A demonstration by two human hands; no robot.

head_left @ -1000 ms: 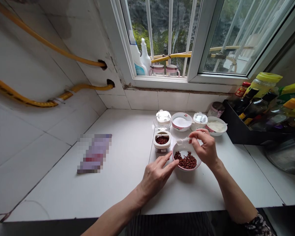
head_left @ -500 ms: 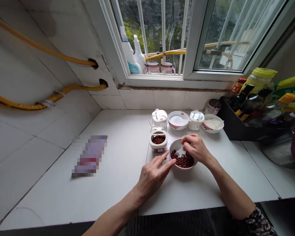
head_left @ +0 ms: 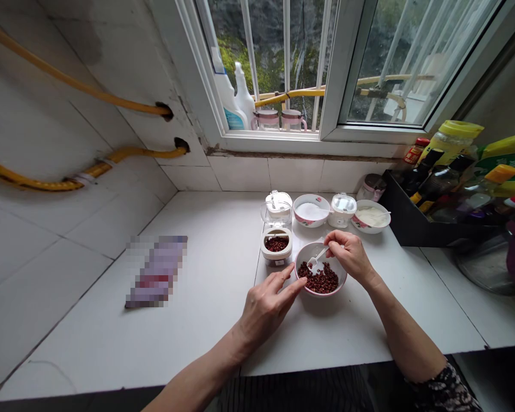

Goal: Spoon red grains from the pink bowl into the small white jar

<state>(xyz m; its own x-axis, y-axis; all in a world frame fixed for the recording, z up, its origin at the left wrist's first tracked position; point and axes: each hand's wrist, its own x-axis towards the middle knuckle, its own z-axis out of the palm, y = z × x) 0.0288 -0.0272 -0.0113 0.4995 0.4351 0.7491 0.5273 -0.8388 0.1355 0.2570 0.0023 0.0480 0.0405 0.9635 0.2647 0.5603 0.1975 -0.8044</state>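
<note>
My right hand (head_left: pixel 347 256) pinches the handle of a small white spoon (head_left: pixel 315 262), whose scoop end is inside a white bowl (head_left: pixel 342 273) with a pink rim. Dark red-brown peppercorns (head_left: pixel 321 280) cover the lower part of the bowl. With fingers stretched out and apart, my left hand (head_left: pixel 271 300) rests its fingertips against the bowl's left side. Just behind it stands a seasoning jar (head_left: pixel 276 255) with its lid up, holding more of the same peppercorns.
Behind are a bowl of white grains (head_left: pixel 311 212), a lidded clear jar (head_left: pixel 342 210) and a bowl of pale powder (head_left: pixel 371 217). A black box (head_left: pixel 405 226) of bottles stands right. On the left lies a blurred purple packet (head_left: pixel 158 274).
My right hand has shifted slightly right, lifting the spoon so its scoop now shows above the peppercorns. My left hand stays at the bowl's side.
</note>
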